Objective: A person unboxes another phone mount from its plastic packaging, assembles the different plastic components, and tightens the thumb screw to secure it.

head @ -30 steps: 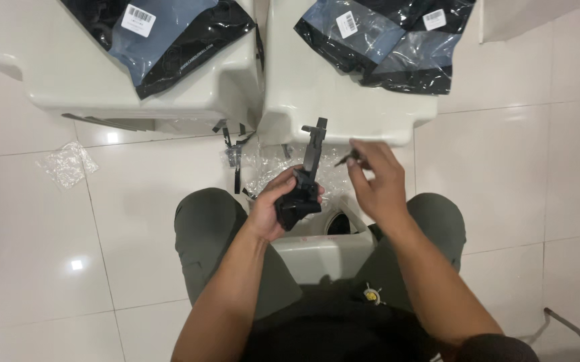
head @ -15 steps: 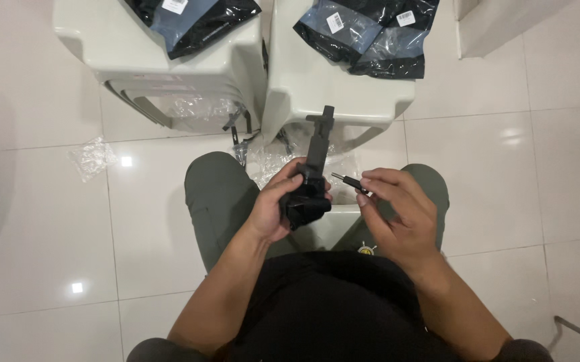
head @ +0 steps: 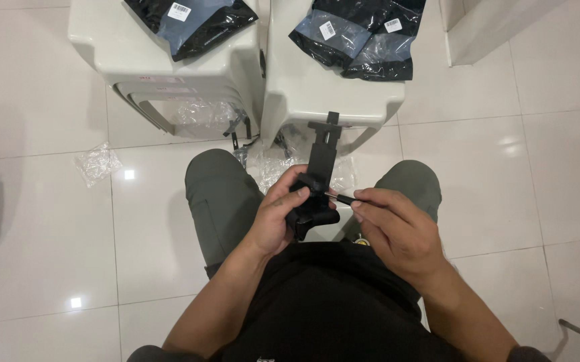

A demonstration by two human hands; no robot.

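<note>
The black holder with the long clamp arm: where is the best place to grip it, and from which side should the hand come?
Grip the black holder by its thick lower block, coming from the left, as the left hand does. That block is the bulkiest part and fills the palm. The thin arm points away toward the stools, and the right hand brings a thin tool to the right side, so that side should probably be left free.

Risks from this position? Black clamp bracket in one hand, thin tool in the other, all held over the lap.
1. The thin black rod-shaped tool meets the black plastic clamp bracket right beside the left hand fingers; a slip might jab them.
2. The bracket is gripped only at its lower end, unsupported above the white tiled floor; it or a small part could drop and roll.
3. The right hand pinches the tool near its end, so control looks limited.
</note>
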